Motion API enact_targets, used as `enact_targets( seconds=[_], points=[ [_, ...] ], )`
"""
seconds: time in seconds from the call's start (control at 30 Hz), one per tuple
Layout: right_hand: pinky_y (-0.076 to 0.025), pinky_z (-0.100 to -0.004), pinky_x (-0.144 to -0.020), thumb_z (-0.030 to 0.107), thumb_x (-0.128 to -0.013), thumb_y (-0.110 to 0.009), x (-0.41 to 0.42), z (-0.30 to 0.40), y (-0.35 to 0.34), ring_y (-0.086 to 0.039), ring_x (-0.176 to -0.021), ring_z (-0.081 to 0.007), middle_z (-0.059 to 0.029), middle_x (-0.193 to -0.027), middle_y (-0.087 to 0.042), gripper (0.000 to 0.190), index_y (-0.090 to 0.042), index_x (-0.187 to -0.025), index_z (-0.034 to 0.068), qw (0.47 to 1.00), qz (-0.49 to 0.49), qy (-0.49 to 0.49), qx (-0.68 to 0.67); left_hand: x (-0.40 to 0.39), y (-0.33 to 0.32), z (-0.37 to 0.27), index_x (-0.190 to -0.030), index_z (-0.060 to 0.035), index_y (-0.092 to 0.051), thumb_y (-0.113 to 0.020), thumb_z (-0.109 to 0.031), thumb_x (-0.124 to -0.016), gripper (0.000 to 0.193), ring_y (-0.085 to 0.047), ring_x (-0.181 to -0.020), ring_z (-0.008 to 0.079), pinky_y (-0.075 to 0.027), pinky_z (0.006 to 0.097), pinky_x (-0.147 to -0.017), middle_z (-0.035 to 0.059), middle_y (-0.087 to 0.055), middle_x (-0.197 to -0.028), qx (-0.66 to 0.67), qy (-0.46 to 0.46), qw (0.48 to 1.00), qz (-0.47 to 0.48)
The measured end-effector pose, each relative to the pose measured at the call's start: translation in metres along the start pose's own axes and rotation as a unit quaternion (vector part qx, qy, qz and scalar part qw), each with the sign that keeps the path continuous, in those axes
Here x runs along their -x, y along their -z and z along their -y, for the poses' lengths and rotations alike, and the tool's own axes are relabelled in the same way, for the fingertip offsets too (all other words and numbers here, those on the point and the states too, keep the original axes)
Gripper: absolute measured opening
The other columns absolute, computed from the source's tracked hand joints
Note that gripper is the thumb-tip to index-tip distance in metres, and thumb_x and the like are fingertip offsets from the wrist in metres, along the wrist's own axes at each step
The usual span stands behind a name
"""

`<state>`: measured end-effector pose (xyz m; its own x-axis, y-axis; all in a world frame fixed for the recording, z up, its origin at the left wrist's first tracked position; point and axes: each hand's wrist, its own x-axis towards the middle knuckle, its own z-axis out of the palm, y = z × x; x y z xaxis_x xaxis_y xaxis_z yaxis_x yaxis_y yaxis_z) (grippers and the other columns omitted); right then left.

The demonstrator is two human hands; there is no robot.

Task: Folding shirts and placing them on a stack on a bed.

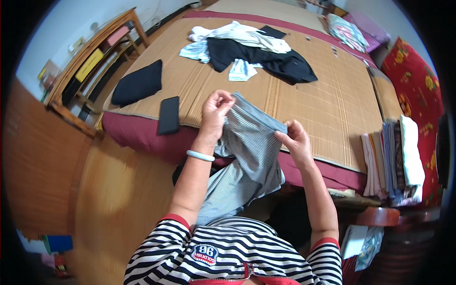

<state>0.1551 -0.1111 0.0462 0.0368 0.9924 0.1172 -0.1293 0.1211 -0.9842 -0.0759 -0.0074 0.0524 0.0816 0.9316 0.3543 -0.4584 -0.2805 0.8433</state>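
Note:
Between my two hands hangs a grey, finely striped garment (249,142), its plain grey band stretched along the top. My left hand (216,112) pinches one end of that band, and my right hand (295,140) pinches the other. The lower folds drape down over the bed's near edge toward my lap. A black phone (169,115) lies left of my left hand at the mat's front edge. Beyond it rests a folded dark cloth (138,83). Farther back, a loose heap holds a black garment (245,53), a white garment (245,34) and a light blue striped cloth (196,51).
A bamboo mat (331,114) covers the bed. Folded clothes (392,160) stand stacked at the right corner, near a red floral cloth (413,74). A wooden table (94,39) lines the left wall. Pillows (347,34) lie at the far right.

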Motion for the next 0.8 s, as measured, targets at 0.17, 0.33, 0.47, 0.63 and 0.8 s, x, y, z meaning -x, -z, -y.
enact_targets(
  seconds=[0.17,0.33,0.47,0.63,0.8],
  points=[
    [-0.046,-0.0198,-0.066,0.004,-0.087,-0.071,0.005,-0.001,0.009,-0.057,-0.077,-0.0049,0.0029,-0.085,-0.059,0.019,-0.057,-0.099,0.004,0.999,-0.012,0.033,0.021,0.000,-0.006,0.006,-0.094,-0.0067,-0.061,-0.063,0.006,-0.088,0.014,-0.055,-0.081,0.0045,-0.046,0.0189,-0.074,-0.0024,-0.059,-0.088,-0.057,0.031,0.998,0.018],
    [-0.047,-0.0206,-0.067,0.003,-0.082,-0.074,0.014,0.013,-0.007,-0.057,-0.077,-0.0054,0.0016,-0.086,-0.061,0.026,-0.060,-0.103,0.002,0.990,-0.007,0.078,0.114,0.009,-0.017,-0.002,-0.108,-0.0048,-0.059,-0.070,-0.009,-0.089,0.022,-0.057,-0.090,0.0099,-0.048,0.0241,-0.083,0.0030,-0.058,-0.099,-0.162,-0.043,0.985,0.046],
    [-0.048,-0.0215,-0.068,0.003,-0.080,-0.076,0.015,0.014,-0.009,-0.057,-0.077,-0.0059,0.0008,-0.086,-0.061,0.027,-0.062,-0.103,0.002,0.986,0.005,0.094,0.137,0.016,-0.040,-0.025,-0.135,-0.0065,-0.050,-0.082,-0.040,-0.073,0.077,-0.051,-0.126,0.0248,-0.032,0.0492,-0.110,0.0108,-0.059,-0.128,-0.279,-0.105,0.920,0.253],
    [-0.048,-0.0245,-0.071,0.003,-0.078,-0.077,0.013,0.014,-0.011,-0.056,-0.078,-0.0074,-0.0003,-0.091,-0.063,0.034,-0.062,-0.109,0.001,0.983,0.039,0.153,0.090,0.025,-0.061,-0.035,-0.136,-0.0154,-0.053,-0.083,-0.041,-0.067,0.080,-0.056,-0.120,0.0239,-0.008,0.0636,-0.114,0.0038,-0.065,-0.119,-0.405,-0.079,0.837,0.359],
    [-0.049,-0.0252,-0.071,0.007,-0.078,-0.078,0.015,0.023,-0.010,-0.058,-0.079,-0.0087,-0.0016,-0.087,-0.064,0.030,-0.066,-0.105,0.003,0.975,0.052,0.169,0.131,0.018,-0.067,-0.038,-0.113,-0.0046,-0.066,-0.082,-0.026,-0.071,0.050,-0.065,-0.094,0.0169,-0.039,0.0418,-0.100,0.0033,-0.068,-0.098,-0.440,0.051,0.794,0.417]
  ],
)
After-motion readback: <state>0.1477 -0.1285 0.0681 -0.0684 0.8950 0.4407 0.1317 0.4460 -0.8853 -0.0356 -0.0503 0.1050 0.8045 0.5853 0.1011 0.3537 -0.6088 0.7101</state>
